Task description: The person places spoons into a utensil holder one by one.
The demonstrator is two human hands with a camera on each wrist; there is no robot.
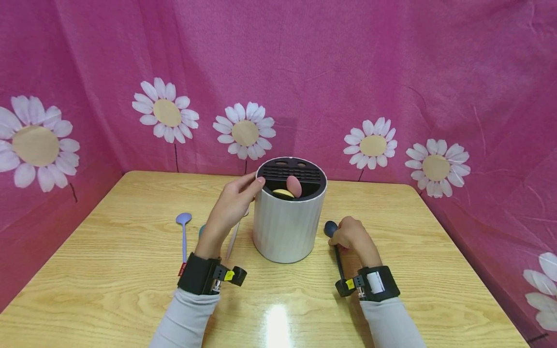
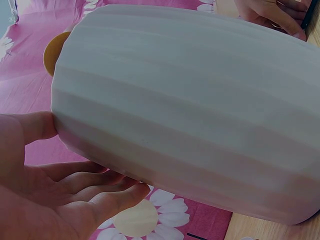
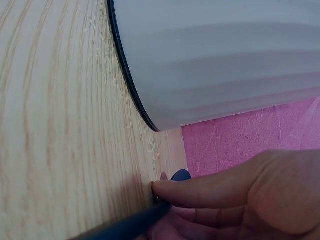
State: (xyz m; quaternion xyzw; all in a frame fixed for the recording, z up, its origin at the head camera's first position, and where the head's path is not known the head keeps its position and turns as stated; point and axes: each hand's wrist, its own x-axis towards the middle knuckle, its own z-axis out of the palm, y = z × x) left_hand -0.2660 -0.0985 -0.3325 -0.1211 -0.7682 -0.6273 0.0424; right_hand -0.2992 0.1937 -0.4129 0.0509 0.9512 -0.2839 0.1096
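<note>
A white ribbed utensil holder [image 1: 283,227] with a black slotted top stands on the table. Pink [image 1: 294,186] and yellow [image 1: 284,193] rounded utensil heads show in its front opening. My left hand [image 1: 232,200] rests on the holder's left side, thumb at the rim and fairly straight fingers along the wall [image 2: 175,105]. Right of the holder, my right hand [image 1: 354,237] pinches a dark blue spoon [image 1: 330,228] by its handle, just below the head. In the right wrist view, the spoon's handle [image 3: 135,220] runs low over the table. Something pink peeks out under this hand.
On the left lie a lavender spoon [image 1: 183,220] with a red tag [image 1: 181,269] and a pale, thin-handled utensil [image 1: 233,239]. A teal piece [image 1: 201,230] is mostly hidden behind my left wrist. A pink flowered cloth [image 1: 313,87] hangs behind the wooden table [image 1: 130,212].
</note>
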